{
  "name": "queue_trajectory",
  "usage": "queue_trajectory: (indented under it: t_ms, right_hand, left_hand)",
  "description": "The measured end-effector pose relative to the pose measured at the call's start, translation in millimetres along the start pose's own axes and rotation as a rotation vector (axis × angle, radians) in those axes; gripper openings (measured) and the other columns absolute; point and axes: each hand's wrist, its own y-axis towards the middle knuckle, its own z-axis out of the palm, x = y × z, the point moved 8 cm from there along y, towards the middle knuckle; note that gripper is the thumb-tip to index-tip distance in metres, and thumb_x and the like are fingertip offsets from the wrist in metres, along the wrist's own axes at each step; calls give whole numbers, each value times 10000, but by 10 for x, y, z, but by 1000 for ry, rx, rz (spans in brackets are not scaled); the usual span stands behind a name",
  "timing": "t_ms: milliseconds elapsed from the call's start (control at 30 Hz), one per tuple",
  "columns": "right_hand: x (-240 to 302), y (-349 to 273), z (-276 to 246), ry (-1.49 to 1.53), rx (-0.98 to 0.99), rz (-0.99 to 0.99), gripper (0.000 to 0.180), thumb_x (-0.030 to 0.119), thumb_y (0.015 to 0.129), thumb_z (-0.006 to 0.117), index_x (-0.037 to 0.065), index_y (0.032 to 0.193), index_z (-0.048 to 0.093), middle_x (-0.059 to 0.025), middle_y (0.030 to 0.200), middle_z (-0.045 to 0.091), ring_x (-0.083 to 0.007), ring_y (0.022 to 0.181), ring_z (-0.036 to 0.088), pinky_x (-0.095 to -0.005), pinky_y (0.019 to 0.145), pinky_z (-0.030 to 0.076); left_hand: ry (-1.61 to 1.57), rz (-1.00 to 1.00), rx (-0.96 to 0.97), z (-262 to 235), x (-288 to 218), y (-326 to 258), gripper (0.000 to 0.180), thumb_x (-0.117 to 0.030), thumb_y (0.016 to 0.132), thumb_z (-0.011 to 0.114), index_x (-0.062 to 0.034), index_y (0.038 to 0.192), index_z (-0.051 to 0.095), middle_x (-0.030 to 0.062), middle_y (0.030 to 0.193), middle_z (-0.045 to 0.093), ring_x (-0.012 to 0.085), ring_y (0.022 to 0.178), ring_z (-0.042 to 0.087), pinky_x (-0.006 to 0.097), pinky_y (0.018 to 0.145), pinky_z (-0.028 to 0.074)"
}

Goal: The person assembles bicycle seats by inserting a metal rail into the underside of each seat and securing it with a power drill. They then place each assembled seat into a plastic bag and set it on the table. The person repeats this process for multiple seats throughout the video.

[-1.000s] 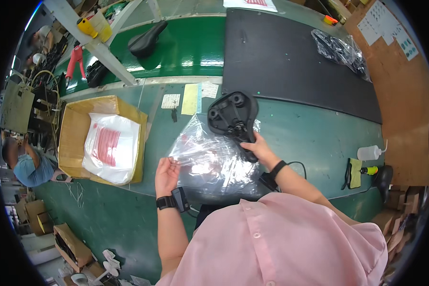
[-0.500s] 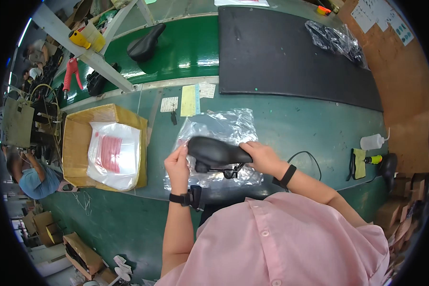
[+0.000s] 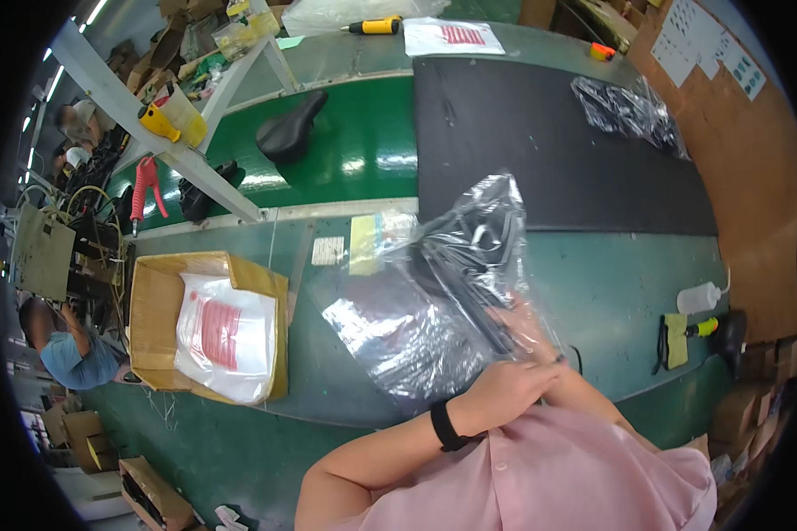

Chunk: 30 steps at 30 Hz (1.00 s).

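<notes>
Left hand crosses over, gripping clear bag bottom; right hand inside bag clutches black saddle, steadying it.

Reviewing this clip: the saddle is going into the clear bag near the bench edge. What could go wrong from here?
1. The clear plastic bag is thin and crinkled around the black bicycle saddle; its rails might snag or tear the film.
2. Left hand and right hand overlap at the bag's near end, so the grip looks cramped and the saddle could slip.
3. The bag hangs over the green bench near its front edge; a drop may reach the floor.
</notes>
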Motion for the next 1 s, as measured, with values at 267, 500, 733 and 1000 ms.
queue_trajectory:
  t_ms: [267,500,733,1000]
  right_hand:
    - [1073,1545,-2470,793,-215,-484,302,227,913,583,39,1149,587,-122,1163,581,-214,1043,585,-376,883,493]
    - [2442,3047,-263,-401,-369,-777,502,105,782,608,47,1276,534,-147,1258,576,-276,1183,537,-352,984,425]
    - [3164,4310,2712,-1422,-253,-1453,794,-41,714,582,210,1431,349,-163,1427,364,-361,1340,317,-487,1095,279]
    - [3002,5100,3005,-1753,59,-1042,872,300,658,794,114,1392,362,-205,1083,597,-363,1044,571,-463,938,442]
  left_hand:
    - [383,-365,-189,-851,1744,-627,488,-240,839,653,-141,1300,527,136,1327,497,376,1200,445,466,993,388]
    - [676,-642,-31,-1195,2583,-1242,705,-473,808,640,-263,1430,383,76,1466,364,356,1349,311,654,1017,246]
    - [672,-697,-42,-1284,2686,-1181,609,-526,817,596,-288,1364,478,24,1393,453,317,1259,404,615,997,268]
    - [569,-704,-181,-1459,2628,-1177,536,-445,853,590,-269,1349,491,26,1376,474,286,1243,440,569,1006,318]
